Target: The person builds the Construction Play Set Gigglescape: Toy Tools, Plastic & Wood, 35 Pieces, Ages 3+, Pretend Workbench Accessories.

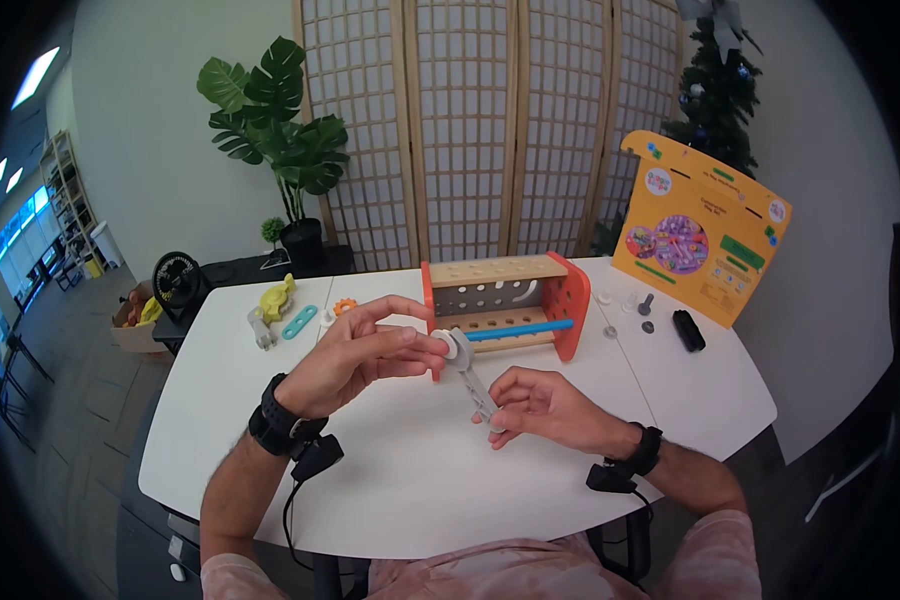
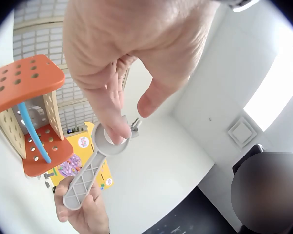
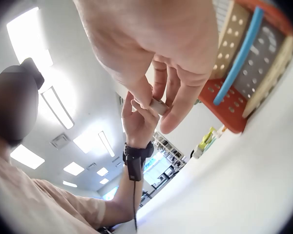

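A grey plastic toy wrench (image 2: pixel 83 180) with a ribbed handle is held up over the table, tilted. My right hand (image 1: pixel 555 410) pinches the end of its handle between thumb and fingers. At the wrench's round head sits a white round piece (image 1: pixel 450 345). One fingertip of my left hand (image 1: pixel 355 355) touches this piece. In the left wrist view the left thumb (image 2: pixel 149 102) stands apart from that finger, with a gap between them. Most of the white piece is covered by the fingertip there.
Behind the hands stands a wooden toy workbench (image 1: pixel 500 270) with orange-red sides and a blue rod (image 1: pixel 520 329). Left lie a yellow toy (image 1: pixel 277 298), a teal strip (image 1: pixel 299 321) and an orange gear (image 1: pixel 345 306). Right are grey bolts (image 1: pixel 645 305), a black case (image 1: pixel 688 331) and a yellow box (image 1: pixel 705 225).
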The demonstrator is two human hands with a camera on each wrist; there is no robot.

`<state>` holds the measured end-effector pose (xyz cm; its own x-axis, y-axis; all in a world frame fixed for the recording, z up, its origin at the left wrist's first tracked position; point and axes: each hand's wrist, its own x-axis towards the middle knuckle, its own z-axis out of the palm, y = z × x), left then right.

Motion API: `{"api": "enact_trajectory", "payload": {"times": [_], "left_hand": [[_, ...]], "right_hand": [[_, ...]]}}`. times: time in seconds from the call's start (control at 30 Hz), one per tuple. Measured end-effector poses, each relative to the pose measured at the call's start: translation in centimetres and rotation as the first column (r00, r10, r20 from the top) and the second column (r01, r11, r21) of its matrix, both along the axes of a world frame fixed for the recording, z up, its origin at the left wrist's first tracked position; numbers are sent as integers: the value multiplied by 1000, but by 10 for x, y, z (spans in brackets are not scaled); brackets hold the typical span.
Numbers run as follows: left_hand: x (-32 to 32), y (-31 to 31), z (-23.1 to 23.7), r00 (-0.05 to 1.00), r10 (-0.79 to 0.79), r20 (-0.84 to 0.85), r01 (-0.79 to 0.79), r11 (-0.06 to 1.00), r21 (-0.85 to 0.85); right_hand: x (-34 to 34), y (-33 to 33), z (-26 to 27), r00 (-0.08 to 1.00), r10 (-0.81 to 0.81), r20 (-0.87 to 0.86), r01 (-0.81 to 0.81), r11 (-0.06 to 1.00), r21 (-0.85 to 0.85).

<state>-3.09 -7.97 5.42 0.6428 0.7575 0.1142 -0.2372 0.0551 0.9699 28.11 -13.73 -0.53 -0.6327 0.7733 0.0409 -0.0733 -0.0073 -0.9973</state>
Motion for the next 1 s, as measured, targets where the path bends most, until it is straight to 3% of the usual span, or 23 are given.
{"api": "enact_trajectory", "payload": {"times": [0.13, 0.23, 0.4, 0.47, 0.5, 0.57, 0.6, 0.67, 0.7, 0.77, 0.9, 1.0], "left_hand": [[2, 0, -2, 995, 65, -74, -62, 997, 43], [3, 0, -4, 986, 118, -119, -105, 989, 104], [-14, 12, 5, 952, 287, -110, -260, 943, 209], [-30, 30, 5, 875, 473, -101, -417, 845, 335], [-39, 40, 2, 875, 474, -102, -419, 844, 334], [-60, 65, -9, 752, 621, -224, -477, 746, 465], [-74, 78, -20, 752, 620, -224, -475, 746, 467], [-106, 110, -49, 493, 763, -417, -374, 619, 691], [-121, 125, -68, 493, 763, -418, -373, 619, 691], [-145, 150, -105, 275, 850, -450, -198, 508, 838], [-154, 177, -141, 233, 820, -522, -253, 570, 782], [-151, 185, -148, 160, 813, -560, -162, 581, 798]], "right_hand": [[-2, -2, -6, 995, 50, -91, -72, 967, -246], [-3, -3, -8, 992, 44, -120, -82, 942, -326], [1, -2, -9, 995, 21, -100, -52, 945, -324], [5, -3, -10, 996, 6, -84, -33, 945, -324], [7, -4, -10, 998, -8, -67, -15, 942, -336], [13, -4, -11, 998, -23, -50, 4, 938, -345], [15, -5, -12, 999, -31, -41, 14, 935, -355], [20, -7, -17, 998, -42, -37, 25, 931, -364], [23, -7, -21, 999, -45, -23, 34, 928, -372], [27, -6, -26, 999, -49, -7, 43, 924, -381], [30, -6, -30, 998, -61, 0, 56, 912, -406], [30, -6, -31, 998, -56, 0, 51, 912, -407]]}}
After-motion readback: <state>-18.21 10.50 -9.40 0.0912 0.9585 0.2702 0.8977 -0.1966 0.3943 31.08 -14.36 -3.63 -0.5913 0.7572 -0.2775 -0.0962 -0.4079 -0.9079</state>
